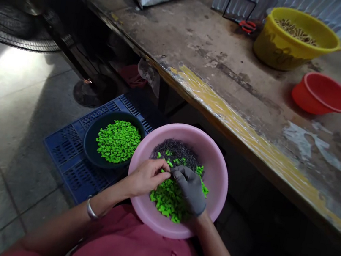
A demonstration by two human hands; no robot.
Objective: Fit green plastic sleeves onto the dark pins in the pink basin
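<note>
You have the pink basin (221, 174) right up against your front, which probably steadies it and lets both hands work over it without reaching. Inside, the dark bits (180, 148) lie toward the far side and the green pieces (167, 202) mostly toward you, with a few strewn across the dark heap; that split likely keeps both kinds easy to pick.

Your bare left hand (145, 177) comes in over the near left rim, thumb and forefinger bent to a narrow pinch. Your gloved right hand (190, 189) is curled in from the other side, its fingertips just about touching the left's. Whatever may sit between them is too small to make out, so I cannot tell whether either hand grips a piece. The left is probably bare for finer feel.

Just to the left of the basin, the dark bowl (89, 146) of more green pieces stands on the blue crate (67, 146), within easy reach. The surface (178, 31) lies beyond, well apart from your hands.
</note>
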